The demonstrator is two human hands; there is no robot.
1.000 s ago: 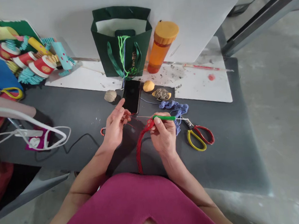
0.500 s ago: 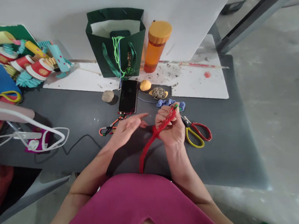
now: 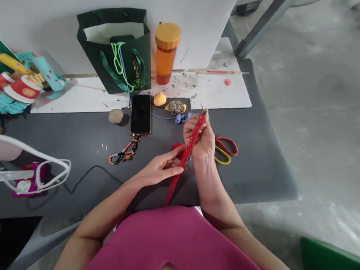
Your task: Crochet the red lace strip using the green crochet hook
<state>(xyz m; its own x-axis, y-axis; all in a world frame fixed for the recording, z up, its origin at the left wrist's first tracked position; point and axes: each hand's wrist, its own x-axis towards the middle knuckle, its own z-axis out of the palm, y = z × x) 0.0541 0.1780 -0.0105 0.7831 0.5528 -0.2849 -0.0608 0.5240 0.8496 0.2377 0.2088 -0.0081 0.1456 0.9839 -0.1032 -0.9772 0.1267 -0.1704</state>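
Observation:
A long red crocheted strip (image 3: 186, 156) runs slantwise from my right hand (image 3: 201, 141) down to the table's front edge. My right hand is closed around its upper end and around a thin crochet hook (image 3: 205, 112), whose green part and metal tip poke out above the fingers. My left hand (image 3: 162, 168) pinches the strip lower down between thumb and fingers. Partly hidden behind the strip is a red bundle (image 3: 177, 148), perhaps yarn. Beside my right wrist lie scissors (image 3: 227, 149) with one red and one yellow handle, their blades covered. Blue crocheted work (image 3: 181, 118) touches my right fingertips.
A phone (image 3: 140, 114) with a beaded strap (image 3: 125, 152) lies left of centre. Behind stand a dark green paper bag (image 3: 90, 46) and an orange bottle (image 3: 166, 55). A yellow ball (image 3: 160, 99) sits nearby. White cables (image 3: 62, 170) and paper-cup crafts (image 3: 24, 90) fill the left side.
My left hand has come down and right, from open above the table to pinching the strip. The strip is now stretched straighter. The whole view has shifted to the right.

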